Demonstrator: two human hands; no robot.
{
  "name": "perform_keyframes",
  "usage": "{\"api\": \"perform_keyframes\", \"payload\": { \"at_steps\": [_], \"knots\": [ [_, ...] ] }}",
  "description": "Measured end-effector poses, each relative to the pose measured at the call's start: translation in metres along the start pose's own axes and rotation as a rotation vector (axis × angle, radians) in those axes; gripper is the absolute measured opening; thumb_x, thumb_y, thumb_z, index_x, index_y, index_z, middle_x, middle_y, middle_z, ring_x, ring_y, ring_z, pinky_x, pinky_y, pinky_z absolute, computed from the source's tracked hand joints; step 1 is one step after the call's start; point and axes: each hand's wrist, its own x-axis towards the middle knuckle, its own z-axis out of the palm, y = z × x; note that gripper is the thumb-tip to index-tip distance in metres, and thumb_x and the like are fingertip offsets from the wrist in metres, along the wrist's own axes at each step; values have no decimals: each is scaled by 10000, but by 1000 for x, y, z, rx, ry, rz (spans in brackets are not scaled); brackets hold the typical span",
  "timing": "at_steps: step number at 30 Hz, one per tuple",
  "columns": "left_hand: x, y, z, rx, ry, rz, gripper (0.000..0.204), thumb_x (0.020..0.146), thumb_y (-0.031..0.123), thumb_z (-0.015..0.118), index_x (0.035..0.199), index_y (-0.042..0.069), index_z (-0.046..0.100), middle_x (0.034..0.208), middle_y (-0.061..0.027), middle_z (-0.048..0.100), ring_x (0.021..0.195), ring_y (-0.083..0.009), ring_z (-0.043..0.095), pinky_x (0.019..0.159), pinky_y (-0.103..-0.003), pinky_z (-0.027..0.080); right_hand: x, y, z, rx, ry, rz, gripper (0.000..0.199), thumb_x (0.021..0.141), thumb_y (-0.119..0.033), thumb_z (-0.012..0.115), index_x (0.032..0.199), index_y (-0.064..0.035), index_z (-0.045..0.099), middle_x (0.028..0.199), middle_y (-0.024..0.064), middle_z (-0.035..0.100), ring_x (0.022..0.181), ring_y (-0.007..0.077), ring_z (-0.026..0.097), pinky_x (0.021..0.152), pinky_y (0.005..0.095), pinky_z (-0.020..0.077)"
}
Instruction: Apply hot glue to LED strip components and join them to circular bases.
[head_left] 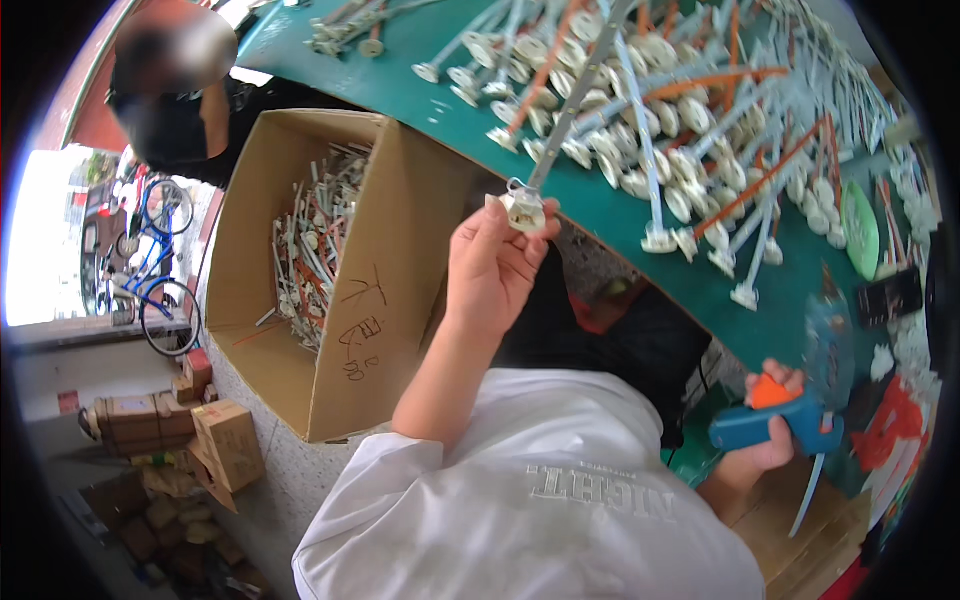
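Observation:
My left hand (497, 262) pinches the white round end of a long grey strip piece (526, 211) between thumb and fingers. The strip slants up and away over the table. In my right hand (778, 450) is a blue glue gun (735, 428) with an orange trigger, gripped at its handle. A pale glue stick (808, 495) hangs from the gun. On the green table (440, 108), beyond my left hand, lies a heap of similar strip pieces (640, 150), grey and orange-brown with white round ends.
A large open cardboard box (370, 270) stands left of my arm, partly filled with similar pieces. A green oval dish (860, 230) and a black phone-like device (890, 298) lie at the table's right. Another person (170, 100) sits at far left, near bicycles (165, 260).

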Motion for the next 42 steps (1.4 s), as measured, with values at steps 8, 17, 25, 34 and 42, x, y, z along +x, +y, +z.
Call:
{"api": "perform_keyframes", "payload": {
  "at_steps": [8,17,25,34,42],
  "knots": [
    [-30,-40,5,216,-175,-23,620,997,477,506,1254,-86,543,1135,-233,653,960,-283,658,832,-367,557,-28,54,55,-152,-433,106,362,822,-49,641,1172,19,577,1076,181,642,1009,330,622,874,463,527],
    [-27,-47,9,244,-215,-48,470,945,273,665,1246,-78,584,1162,-223,663,1066,-277,662,907,-386,537,-26,53,73,-602,-512,-118,231,736,-117,724,960,-69,700,782,62,698,606,265,636,580,309,513],
    [-31,-47,5,342,-180,28,492,916,246,705,1245,-98,583,1158,-196,668,1063,-293,666,941,-412,528,-21,59,79,-625,-534,-86,112,670,-109,724,764,-101,662,638,40,620,505,236,576,498,272,474],
    [-29,-42,3,350,-210,28,514,946,296,660,1251,-108,574,1134,-229,670,1050,-306,671,916,-408,544,-20,64,84,-566,-507,-122,76,656,-120,696,665,-119,620,618,27,612,479,215,571,485,262,484],
    [-28,-40,-1,372,-214,44,500,966,318,629,1246,-94,583,1138,-221,671,1077,-320,663,828,-363,581,-19,66,76,-584,-526,-145,83,663,-114,703,667,-100,622,609,27,615,472,217,566,491,265,489]
  ]
}}
